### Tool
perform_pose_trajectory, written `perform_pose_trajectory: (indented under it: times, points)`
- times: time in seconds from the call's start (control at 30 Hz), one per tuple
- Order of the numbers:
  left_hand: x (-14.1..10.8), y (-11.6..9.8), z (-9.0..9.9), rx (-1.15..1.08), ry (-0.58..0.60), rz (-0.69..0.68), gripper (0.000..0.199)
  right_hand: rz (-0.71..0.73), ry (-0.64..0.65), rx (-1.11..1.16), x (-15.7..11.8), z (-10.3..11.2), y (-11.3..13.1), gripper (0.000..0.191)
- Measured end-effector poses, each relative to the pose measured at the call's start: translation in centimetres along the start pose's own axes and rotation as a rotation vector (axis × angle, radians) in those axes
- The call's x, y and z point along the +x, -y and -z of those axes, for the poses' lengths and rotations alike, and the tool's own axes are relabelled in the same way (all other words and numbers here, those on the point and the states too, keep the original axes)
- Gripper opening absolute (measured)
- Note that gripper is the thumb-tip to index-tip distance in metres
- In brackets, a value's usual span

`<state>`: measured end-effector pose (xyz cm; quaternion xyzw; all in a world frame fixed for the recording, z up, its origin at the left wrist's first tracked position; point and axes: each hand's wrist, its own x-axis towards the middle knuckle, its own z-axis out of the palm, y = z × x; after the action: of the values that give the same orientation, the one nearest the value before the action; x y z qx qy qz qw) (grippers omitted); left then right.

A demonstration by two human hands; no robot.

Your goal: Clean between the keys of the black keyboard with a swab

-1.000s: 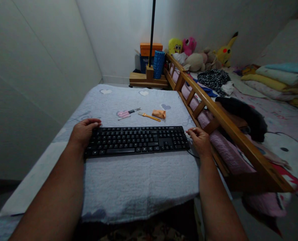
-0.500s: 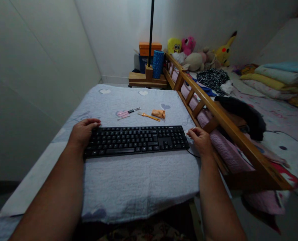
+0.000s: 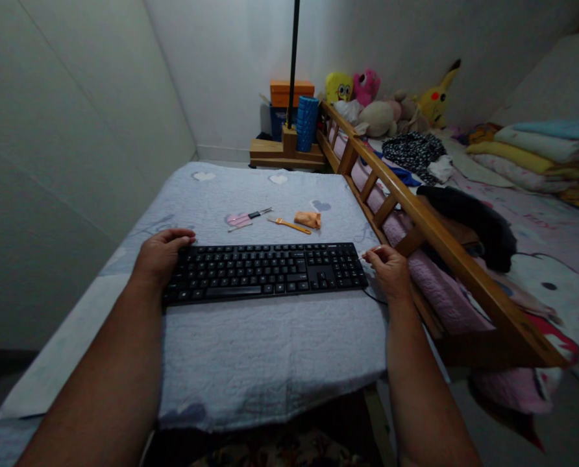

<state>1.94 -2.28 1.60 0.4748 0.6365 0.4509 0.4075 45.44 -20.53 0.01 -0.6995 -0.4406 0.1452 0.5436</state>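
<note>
Plush toys (image 3: 377, 120) crowd the far edge of the bed (image 3: 528, 202), whose left edge carries a wooden rail (image 3: 397, 179); dark fabric (image 3: 491, 227) lies near that rail, and folded bedding (image 3: 537, 148) is stacked farther right. A blue textured roller (image 3: 307, 123) stands near the right end of a wooden base (image 3: 267, 154), beside a black pole (image 3: 294, 52).

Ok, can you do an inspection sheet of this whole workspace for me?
Surface: pale blue cloth, heart-patterned, slightly wrinkled.
Job's things: black keyboard on the cloth; thin white stick.
Clutter: orange brush, orange bundle, black-handled tool beyond the keyboard.
Hands: left hand at keyboard's left end, grip unclear; right hand pinches the stick by the right edge.
Cables: black cable at keyboard's right, far end hidden.
Surroundings: wooden rail, plush toys.
</note>
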Motion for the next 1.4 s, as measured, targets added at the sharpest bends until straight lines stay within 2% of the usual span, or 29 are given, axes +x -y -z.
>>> perform_pose_trajectory:
  times: [0.5,1.13,1.4]
  points:
    - [0.0,0.1,0.0,-0.020,-0.007,-0.021,0.016,0.006,0.036,0.010,0.1,0.0,-0.3,0.022]
    - [0.0,-0.1,0.2,-0.029,0.011,0.005,0.021,0.003,0.152,-0.035,-0.4,1.1,0.8,0.022]
    - [0.2,0.2,0.2,-0.054,0.011,0.018,0.019,-0.021,0.100,0.028,-0.2,0.7,-0.1,0.022]
